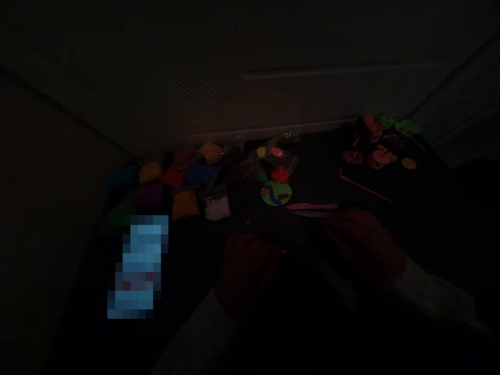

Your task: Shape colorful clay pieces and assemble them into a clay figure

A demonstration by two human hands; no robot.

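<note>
The scene is very dark. My left hand is closed, with the tip of a small pink piece showing at its fingertips. To the right, my right hand has its fingers bent by the end of a pointed metal blade; darkness hides whether they grip it. A pink plastic modelling knife lies just beyond the blade. Behind it sits a round green clay disc with a blue stream, a brown patch and a red-topped mushroom shape.
Bags of coloured clay lie at the left and back. A lit phone screen, pixelated, is at the left. Several clay figures stand at the back right, near a thin pink stick tool. A pale wall rises behind.
</note>
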